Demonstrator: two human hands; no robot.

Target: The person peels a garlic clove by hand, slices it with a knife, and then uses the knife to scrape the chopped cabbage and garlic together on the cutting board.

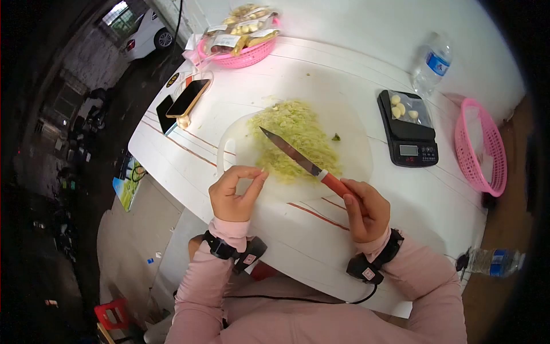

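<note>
My right hand [368, 211] is closed round the orange handle of a kitchen knife [295, 155]. Its blade points up and to the left, over a spread pile of finely shredded pale green vegetable [298, 123], which looks like cabbage. The pile lies on a translucent white cutting board [356, 150] with a handle slot on its left side. At the board's near left edge, my left hand [236, 194] has thumb and forefinger pinched together. Whatever sits between those fingertips is too small to name. A small dark green scrap [336, 137] lies right of the pile.
A black kitchen scale [408, 152] holds a bag of garlic cloves [409, 109]. Pink baskets stand right [498, 166] and at the back [252, 57], the latter filled with packets. Two phones [188, 98] lie at left. Water bottles are at back right [432, 66] and lower right [495, 262].
</note>
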